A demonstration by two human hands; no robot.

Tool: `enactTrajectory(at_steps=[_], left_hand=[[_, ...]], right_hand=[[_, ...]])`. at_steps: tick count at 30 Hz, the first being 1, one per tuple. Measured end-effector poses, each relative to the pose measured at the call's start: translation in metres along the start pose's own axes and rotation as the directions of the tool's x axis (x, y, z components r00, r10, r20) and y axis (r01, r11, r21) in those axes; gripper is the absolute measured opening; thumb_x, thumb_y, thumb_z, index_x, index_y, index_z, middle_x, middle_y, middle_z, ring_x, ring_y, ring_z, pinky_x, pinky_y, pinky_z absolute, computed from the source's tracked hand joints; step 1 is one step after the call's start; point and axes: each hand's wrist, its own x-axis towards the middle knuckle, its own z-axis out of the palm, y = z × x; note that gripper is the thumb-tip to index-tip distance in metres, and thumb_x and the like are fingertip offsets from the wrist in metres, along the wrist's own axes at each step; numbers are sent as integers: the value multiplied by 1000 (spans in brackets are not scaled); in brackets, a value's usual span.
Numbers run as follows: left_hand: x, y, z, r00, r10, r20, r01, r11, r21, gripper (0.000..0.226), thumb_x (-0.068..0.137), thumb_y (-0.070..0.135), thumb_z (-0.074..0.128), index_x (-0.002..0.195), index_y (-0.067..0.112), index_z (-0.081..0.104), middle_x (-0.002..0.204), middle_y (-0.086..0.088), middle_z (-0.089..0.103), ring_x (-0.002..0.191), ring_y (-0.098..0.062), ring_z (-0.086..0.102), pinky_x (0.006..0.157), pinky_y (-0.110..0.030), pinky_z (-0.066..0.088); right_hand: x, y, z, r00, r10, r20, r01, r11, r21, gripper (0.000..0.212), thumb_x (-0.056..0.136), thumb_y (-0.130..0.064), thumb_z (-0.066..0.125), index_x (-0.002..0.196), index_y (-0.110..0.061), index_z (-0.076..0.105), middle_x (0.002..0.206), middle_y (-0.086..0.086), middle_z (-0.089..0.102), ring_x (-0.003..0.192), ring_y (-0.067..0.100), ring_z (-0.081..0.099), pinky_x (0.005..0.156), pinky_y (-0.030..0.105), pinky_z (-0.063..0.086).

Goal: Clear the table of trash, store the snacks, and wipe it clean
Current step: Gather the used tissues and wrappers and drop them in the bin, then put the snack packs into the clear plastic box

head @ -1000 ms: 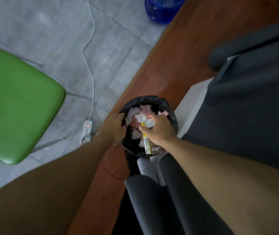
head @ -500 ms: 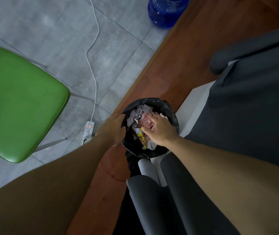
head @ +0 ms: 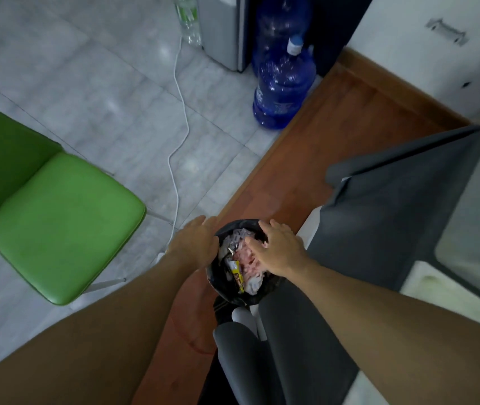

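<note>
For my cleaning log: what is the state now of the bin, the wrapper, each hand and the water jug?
Round black-lined bin: upright, nearly full.
Yellow-brown snack wrapper: inside the bin, not held.
Left hand: open, at the bin's left rim.
Right hand: open, empty, above the bin.
Large blue plastic water jug: upright, capped.
</note>
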Motion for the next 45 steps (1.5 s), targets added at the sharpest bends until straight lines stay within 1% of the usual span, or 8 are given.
enactTrajectory(at_steps=[5, 13, 19, 25, 31, 37, 42, 45], left_hand=[[-46, 39, -64, 997, 8, -82, -5, 999, 38, 60, 100, 37, 42, 154, 18, 24, 159, -14, 26, 146, -31, 26, 116, -45, 29], [-133, 114, -149, 968, 24, -249, -2, 996, 89, 59, 101, 39, 39, 154, 19, 24, 160, -10, 25, 145, -30, 28, 114, -45, 31], [-184, 169, -182, 944, 44, -327, -4, 992, 123, 60, 103, 42, 34, 156, 19, 18, 163, -10, 19, 148, -28, 21, 119, -43, 23], [-220, 220, -196, 907, 123, -403, -56, 983, 173, 58, 103, 41, 34, 154, 18, 23, 159, -10, 27, 143, -30, 30, 115, -44, 29], [-236, 267, -204, 861, 248, -444, -156, 960, 234, 57, 102, 41, 35, 154, 19, 25, 158, -8, 31, 142, -28, 34, 114, -45, 33], [-241, 315, -205, 819, 385, -425, -277, 914, 296, 58, 101, 43, 36, 154, 21, 27, 157, -6, 33, 140, -27, 38, 111, -43, 38], [-250, 357, -200, 758, 540, -367, -405, 830, 383, 55, 99, 43, 36, 149, 20, 33, 152, -7, 40, 133, -29, 44, 106, -47, 42], [-254, 384, -190, 717, 624, -310, -484, 767, 422, 52, 100, 42, 36, 146, 19, 36, 149, -8, 43, 132, -30, 46, 105, -49, 43]], right_hand=[[-58, -18, -63, 995, -56, -86, 57, 998, 13, 72, 97, -67, 32, 158, -29, 22, 166, 2, 15, 153, 26, 9, 121, 56, 11], [-153, -27, -151, 948, -186, -258, 178, 982, -56, 70, 98, -65, 34, 156, -26, 29, 164, 4, 22, 151, 28, 15, 119, 57, 12], [-206, -21, -204, 893, -258, -369, 238, 966, -99, 73, 96, -69, 30, 156, -26, 29, 164, 3, 23, 151, 29, 17, 120, 53, 13], [-255, 4, -241, 832, -288, -474, 267, 957, -113, 72, 97, -68, 30, 155, -25, 32, 162, 3, 27, 149, 29, 21, 120, 54, 17], [-306, 44, -264, 793, -208, -573, 169, 978, -121, 70, 98, -66, 30, 155, -25, 31, 162, 5, 29, 148, 31, 24, 120, 51, 20], [-351, 78, -270, 771, -45, -635, 51, 999, -9, 67, 100, -61, 32, 155, -23, 30, 162, 7, 26, 150, 30, 20, 122, 51, 14], [-388, 115, -264, 723, 78, -687, -28, 996, 84, 61, 102, -59, 34, 152, -24, 33, 159, 5, 32, 146, 29, 26, 118, 50, 17], [-410, 138, -257, 711, 177, -681, -100, 983, 152, 67, 100, -63, 31, 156, -26, 26, 164, 3, 22, 151, 28, 17, 120, 52, 11]])
